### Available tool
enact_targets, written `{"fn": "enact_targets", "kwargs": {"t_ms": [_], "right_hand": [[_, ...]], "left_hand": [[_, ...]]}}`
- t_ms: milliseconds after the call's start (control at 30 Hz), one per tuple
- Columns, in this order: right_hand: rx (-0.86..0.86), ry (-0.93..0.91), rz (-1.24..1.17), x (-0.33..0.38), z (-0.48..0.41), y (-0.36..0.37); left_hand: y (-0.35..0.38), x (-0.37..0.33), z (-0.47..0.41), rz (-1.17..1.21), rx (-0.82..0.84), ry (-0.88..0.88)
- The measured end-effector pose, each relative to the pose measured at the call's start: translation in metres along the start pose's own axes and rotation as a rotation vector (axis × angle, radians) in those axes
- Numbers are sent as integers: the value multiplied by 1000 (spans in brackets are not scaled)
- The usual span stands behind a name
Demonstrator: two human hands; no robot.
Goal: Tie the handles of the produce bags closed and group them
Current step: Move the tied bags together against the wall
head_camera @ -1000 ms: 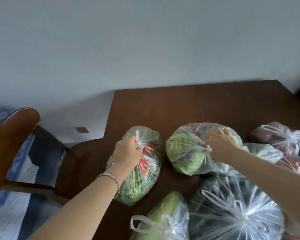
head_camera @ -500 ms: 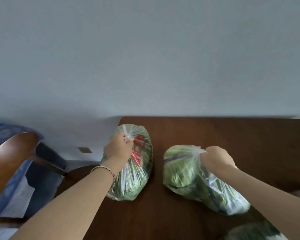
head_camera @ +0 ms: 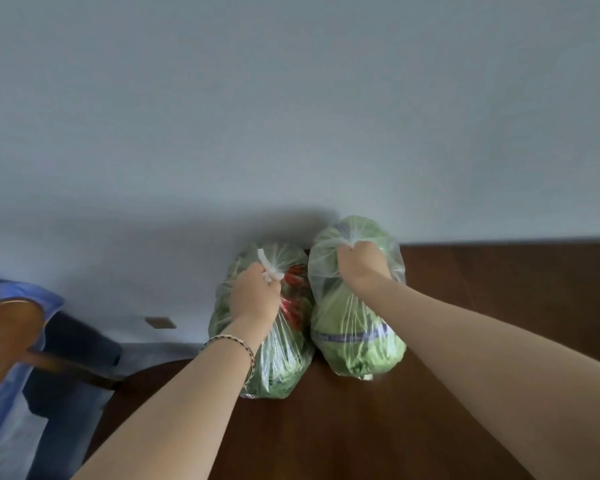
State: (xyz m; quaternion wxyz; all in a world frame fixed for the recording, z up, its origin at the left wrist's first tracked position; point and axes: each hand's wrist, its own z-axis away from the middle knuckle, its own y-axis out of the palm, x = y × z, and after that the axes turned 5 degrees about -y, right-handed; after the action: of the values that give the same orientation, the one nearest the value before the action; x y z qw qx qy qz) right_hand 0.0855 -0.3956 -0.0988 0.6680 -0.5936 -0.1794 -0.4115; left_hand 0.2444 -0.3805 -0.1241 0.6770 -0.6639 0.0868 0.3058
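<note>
Both hands are up at the far left corner of the table (head_camera: 482,306), one bag apiece. The left hand (head_camera: 255,299) has its grip closed tight on the twisted white knot (head_camera: 269,268) of the red-and-green produce bag (head_camera: 281,362), with the tail of the knot poking up above the fist. The right hand (head_camera: 359,265) has its grip bunched round the gathered neck of the purple-banded greens bag (head_camera: 357,344). Whether that neck is knotted cannot be told, as the fist covers it.

The two bags stand upright and side by side, their plastic touching or very nearly so. This looks like the grouping step, with the pair being set together against the wall (head_camera: 291,98).

To do it well, the bags want lowering until their bottoms take the weight before either grip lets go. Loose greens shift, and a tall soft bag will flop if it is dropped. Pressing the two flank to flank should help them prop each other up.

The red-and-green produce bag is the one to watch. It sits close to the table's left edge, with the wooden chair (head_camera: 7,327) and a blue cloth (head_camera: 0,410) below on that side, so a lean to the left could send it over. Nudging the pair to the right would be safer, as the table is bare there.

A beaded bracelet (head_camera: 231,341) sits on the left wrist, close to the plastic, and it might snag.
</note>
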Motion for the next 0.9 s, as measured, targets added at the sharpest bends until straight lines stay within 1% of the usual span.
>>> {"fn": "enact_targets", "kwargs": {"t_ms": [33,133,167,267,333,400,433,500,567,633,700,767,833,900], "right_hand": [[8,-17,36,0,-2,5],[54,-80,192,-6,1,13],[82,-77,218,-7,4,12],[158,-132,353,-12,20,3],[141,-192,348,-17,45,-11],[97,-257,324,-29,75,-28],[107,-278,344,-39,96,-38],[184,-282,370,-67,132,-53],[297,-231,365,-95,163,-62],[426,-160,376,-126,207,-74],[513,-117,397,-154,246,-82],[568,-121,407,-177,280,-85],[630,-142,453,-192,312,-90],[680,-214,568,-206,339,-93]], "left_hand": [[1,3,1,15,-2,13],[5,11,8,64,61,38],[5,12,13,40,82,35],[4,16,43,-138,107,52],[-2,12,75,-217,106,117],[-1,12,107,-266,146,179],[-2,13,128,-277,204,199],[0,16,166,-236,382,205],[1,19,200,-232,596,171],[-2,21,244,-289,779,137],[-5,26,283,-345,867,125],[-8,34,315,-401,912,124],[-11,43,345,-457,966,88],[-11,52,374,-536,1027,53]]}}
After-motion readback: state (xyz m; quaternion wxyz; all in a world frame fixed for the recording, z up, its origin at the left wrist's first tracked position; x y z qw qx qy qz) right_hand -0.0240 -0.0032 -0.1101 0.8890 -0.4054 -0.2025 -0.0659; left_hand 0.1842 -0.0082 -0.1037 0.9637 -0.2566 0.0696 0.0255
